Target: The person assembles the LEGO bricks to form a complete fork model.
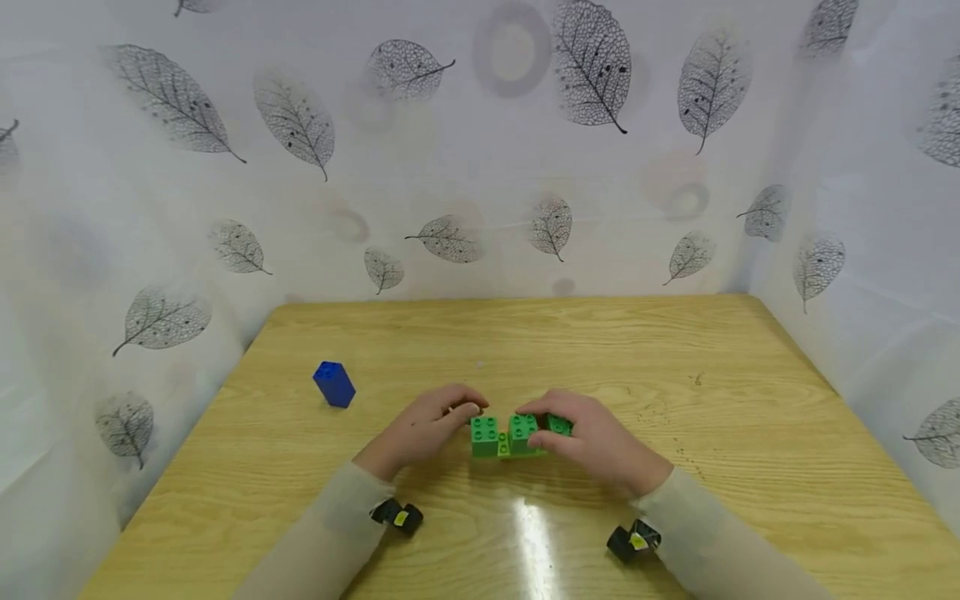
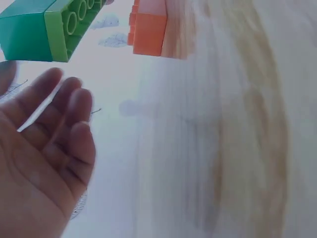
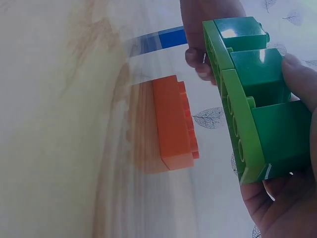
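A: Here's the right hand (image 1: 592,435), and it has the green block assembly (image 1: 521,442) pinched between thumb and fingers, near the middle of the table; how much of the far end block is wrapped up I can't say, because the hand itself covers part of it

B: And the left hand (image 1: 427,425)? Loose, fingers softly bent, holding nothing, just beside the assembly's near end. Its own wrist view cuts off the thumb and slices the top off the green blocks

A: From the right wrist it's clearer: three darker green blocks in a row, on a lime base with its hollow underside showing, the right hand partly out of frame

B: Now the orange brick (image 3: 174,124), studs up on the table, plain in both wrist views, but I can't pick it out from the head

A: What a surface! Glossy wooden table (image 1: 375,342), a white glare streak at the front, brick reflections in the wrist views, dark specks over on the right

B: Pale cloth (image 1: 480,167) printed with skeleton leaves closes in the back and both sides

A: Off to the left stands the blue brick (image 1: 334,386), well apart from the hands; from the right wrist, the left hand blocks one end of it

B: And black wrist cameras (image 1: 399,517) ride at both pale sleeves (image 1: 318,537)
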A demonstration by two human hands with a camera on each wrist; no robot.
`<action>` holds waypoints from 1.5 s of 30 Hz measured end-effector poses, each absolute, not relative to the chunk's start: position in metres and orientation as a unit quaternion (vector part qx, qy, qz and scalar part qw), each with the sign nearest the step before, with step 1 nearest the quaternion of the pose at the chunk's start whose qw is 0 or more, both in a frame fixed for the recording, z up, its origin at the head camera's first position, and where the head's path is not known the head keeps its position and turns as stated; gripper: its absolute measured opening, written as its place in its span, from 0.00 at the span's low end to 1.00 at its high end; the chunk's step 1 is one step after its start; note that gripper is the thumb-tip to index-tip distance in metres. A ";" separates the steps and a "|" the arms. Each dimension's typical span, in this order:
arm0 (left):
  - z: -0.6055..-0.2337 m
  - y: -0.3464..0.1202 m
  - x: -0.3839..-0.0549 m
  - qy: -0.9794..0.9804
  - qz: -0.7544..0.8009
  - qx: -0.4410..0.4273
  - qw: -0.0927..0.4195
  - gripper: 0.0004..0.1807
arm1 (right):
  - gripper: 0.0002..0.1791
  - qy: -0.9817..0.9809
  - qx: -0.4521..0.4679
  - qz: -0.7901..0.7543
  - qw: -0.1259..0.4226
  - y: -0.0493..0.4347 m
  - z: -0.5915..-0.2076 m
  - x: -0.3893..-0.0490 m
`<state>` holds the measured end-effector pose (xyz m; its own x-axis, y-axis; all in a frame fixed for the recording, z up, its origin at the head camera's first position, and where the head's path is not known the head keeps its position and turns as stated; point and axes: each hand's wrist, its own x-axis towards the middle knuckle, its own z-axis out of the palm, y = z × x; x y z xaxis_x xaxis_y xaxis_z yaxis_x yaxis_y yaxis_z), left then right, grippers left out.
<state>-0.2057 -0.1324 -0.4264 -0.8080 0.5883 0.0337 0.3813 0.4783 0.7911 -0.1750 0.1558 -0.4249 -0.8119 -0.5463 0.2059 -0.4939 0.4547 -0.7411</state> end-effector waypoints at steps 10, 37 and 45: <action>-0.409 -0.123 -0.185 0.858 0.364 0.360 0.029 0.23 | 0.24 0.851 -0.304 -0.428 0.022 0.157 -0.418 -0.178; -0.418 -0.106 -0.181 0.925 0.300 0.200 0.118 0.17 | 0.21 0.875 -0.240 -0.415 0.074 0.170 -0.432 -0.188; -0.418 -0.108 -0.185 0.929 0.270 0.220 0.122 0.18 | 0.21 0.867 -0.233 -0.431 0.090 0.168 -0.437 -0.185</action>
